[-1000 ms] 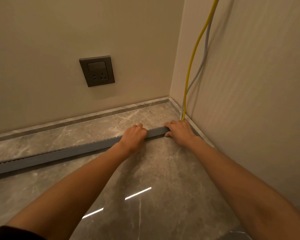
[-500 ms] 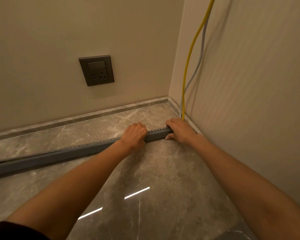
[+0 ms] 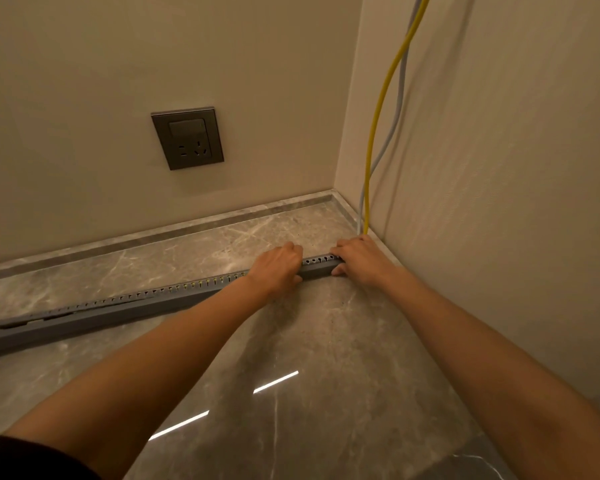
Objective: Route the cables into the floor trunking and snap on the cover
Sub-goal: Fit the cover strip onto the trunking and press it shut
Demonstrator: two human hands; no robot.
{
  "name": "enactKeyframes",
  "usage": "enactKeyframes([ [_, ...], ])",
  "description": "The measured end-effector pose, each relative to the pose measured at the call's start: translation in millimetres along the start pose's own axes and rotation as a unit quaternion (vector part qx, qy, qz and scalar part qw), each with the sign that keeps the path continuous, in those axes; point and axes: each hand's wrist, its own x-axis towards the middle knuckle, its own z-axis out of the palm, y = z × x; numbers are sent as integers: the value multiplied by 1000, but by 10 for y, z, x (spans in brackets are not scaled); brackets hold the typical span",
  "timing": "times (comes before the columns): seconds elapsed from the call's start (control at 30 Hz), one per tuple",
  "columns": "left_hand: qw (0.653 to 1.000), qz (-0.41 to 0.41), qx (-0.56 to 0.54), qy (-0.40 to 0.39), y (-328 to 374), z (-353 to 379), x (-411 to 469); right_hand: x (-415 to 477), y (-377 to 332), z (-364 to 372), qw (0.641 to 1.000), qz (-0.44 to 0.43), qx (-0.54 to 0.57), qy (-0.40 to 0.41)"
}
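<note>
Gripping the trunking (image 3: 174, 299) on the floor (image 3: 309, 341): left hand (image 3: 278, 268) and right hand (image 3: 361, 259) both curl over its end by the wall (image 3: 499, 168), where the yellow cable (image 3: 371, 161) and grey cable (image 3: 401, 91) drop in. Looks like cables are being seated. Next up, I'd guess, is pressing the cover down evenly along the run.

Both hands, left hand (image 3: 278, 268) and right hand (image 3: 359, 259), grip the grey trunking (image 3: 125, 306) beside the yellow cable (image 3: 374, 133).
</note>
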Motion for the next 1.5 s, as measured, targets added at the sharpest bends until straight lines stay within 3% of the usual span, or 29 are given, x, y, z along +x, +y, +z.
enactKeyframes([
  [1.1, 1000, 17, 7, -12, 91, 77, 99, -51, -5, -12, 998, 0, 69, -7],
  [1.5, 996, -48, -58, -45, -134, 143, 44, -57, -69, 73, 994, 31, 100, 0],
])
